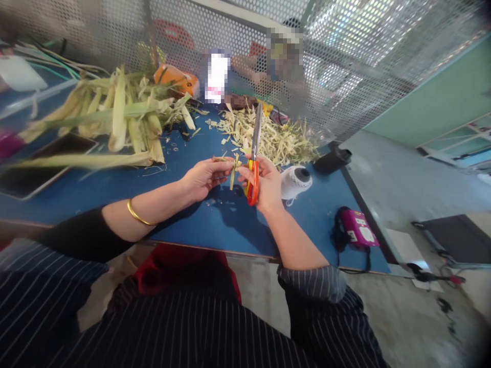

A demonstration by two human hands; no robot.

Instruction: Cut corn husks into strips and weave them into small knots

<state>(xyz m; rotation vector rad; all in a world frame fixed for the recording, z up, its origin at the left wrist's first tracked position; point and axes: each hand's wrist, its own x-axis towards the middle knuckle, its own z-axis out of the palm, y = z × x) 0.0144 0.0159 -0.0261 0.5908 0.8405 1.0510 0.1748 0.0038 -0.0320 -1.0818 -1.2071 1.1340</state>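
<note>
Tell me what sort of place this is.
Probably a small craft workshop, though I can't be certain: the blue table bears long husks, a heap of cut pieces and a white thread cone.

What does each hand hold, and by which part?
Right hand: scissors, by the red-and-yellow handles. Left hand: a small plant strip, pinched; exact part unclear.
</note>
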